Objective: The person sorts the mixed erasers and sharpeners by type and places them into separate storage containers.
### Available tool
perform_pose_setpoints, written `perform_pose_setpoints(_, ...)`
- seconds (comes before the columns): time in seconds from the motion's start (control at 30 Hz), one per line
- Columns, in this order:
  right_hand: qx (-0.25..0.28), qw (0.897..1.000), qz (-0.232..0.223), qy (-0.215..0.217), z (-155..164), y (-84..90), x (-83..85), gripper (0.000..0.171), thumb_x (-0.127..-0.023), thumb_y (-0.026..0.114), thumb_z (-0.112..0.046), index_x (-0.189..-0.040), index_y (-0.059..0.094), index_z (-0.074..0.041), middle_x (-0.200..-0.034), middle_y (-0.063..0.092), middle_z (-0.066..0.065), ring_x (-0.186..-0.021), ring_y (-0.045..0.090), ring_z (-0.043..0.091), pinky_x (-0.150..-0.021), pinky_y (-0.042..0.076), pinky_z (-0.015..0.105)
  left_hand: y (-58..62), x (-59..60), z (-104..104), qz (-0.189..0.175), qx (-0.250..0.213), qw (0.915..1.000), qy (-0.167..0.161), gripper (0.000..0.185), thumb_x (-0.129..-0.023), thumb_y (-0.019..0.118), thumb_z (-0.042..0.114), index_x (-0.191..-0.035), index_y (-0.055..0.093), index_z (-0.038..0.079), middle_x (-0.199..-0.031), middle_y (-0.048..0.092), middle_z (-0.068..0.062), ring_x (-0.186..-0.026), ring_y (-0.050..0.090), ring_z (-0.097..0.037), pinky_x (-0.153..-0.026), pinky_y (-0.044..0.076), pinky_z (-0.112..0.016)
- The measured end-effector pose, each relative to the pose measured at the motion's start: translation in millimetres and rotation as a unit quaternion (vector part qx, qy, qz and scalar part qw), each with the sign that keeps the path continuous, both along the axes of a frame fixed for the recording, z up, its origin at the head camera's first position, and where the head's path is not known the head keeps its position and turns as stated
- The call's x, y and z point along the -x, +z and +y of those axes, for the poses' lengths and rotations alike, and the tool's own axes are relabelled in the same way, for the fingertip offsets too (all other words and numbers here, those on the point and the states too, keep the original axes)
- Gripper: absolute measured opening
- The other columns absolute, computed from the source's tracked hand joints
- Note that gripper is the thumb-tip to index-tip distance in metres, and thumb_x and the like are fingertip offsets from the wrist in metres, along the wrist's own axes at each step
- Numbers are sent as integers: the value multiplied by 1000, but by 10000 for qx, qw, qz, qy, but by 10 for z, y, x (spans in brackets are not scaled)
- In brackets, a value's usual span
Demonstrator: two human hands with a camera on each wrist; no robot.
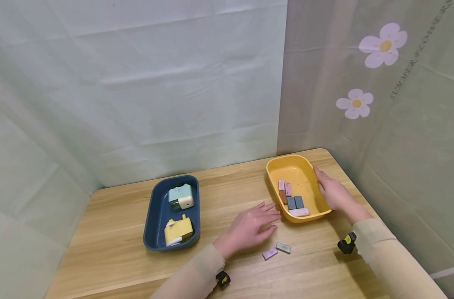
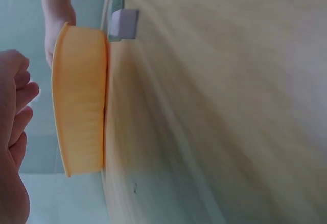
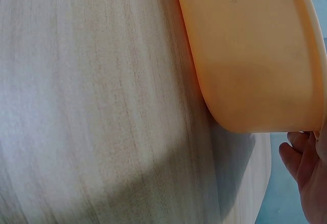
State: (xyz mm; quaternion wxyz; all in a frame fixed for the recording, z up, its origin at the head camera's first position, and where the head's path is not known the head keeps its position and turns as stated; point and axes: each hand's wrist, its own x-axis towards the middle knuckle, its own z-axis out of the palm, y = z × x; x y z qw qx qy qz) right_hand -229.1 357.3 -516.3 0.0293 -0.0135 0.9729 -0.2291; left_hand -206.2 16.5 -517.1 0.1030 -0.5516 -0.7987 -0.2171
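Note:
My right hand holds the right rim of a yellow plastic bin, and its fingers show past the bin's side in the right wrist view. In the bin lie several small rectangular blocks, pink, grey-blue and reddish, that look like erasers. My left hand hovers palm down by the bin's near left corner, fingers spread and holding nothing. Near its thumb, a purple block and a grey block lie on the table.
A dark blue bin stands at the left of the wooden table. Inside it are a light blue pencil sharpener and a yellow one. A pale curtain hangs behind, with a flowered one at the right.

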Motion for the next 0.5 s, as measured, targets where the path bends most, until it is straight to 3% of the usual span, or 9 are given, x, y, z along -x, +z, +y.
perform_pose_setpoints(0.13,1,10000,-7,14,6,3,4,62,-116,38,-16,-170,13,1,-171,22,31,-156,24,51,-124,23,65,-4,-70,-71,153,439,9981,-414,35,-106,69,25,-137,74,10,-139,71,-2,-143,57,-20,-125,34,-37)
perform_pose_setpoints(0.33,-22,10000,-3,23,6,4,1,62,-116,38,-15,-170,12,1,-171,22,31,-156,24,51,-124,23,65,-50,-151,-125,76,824,9905,-1098,34,-106,69,28,-136,74,11,-138,72,1,-141,58,-18,-125,34,-35)
perform_pose_setpoints(0.5,-31,10000,-14,25,4,-3,6,62,-116,39,-16,-170,13,1,-171,22,31,-156,24,51,-124,24,65,-105,-162,-151,2,991,9853,-1389,27,-105,71,30,-127,79,17,-130,76,7,-136,62,-13,-123,36,-30)
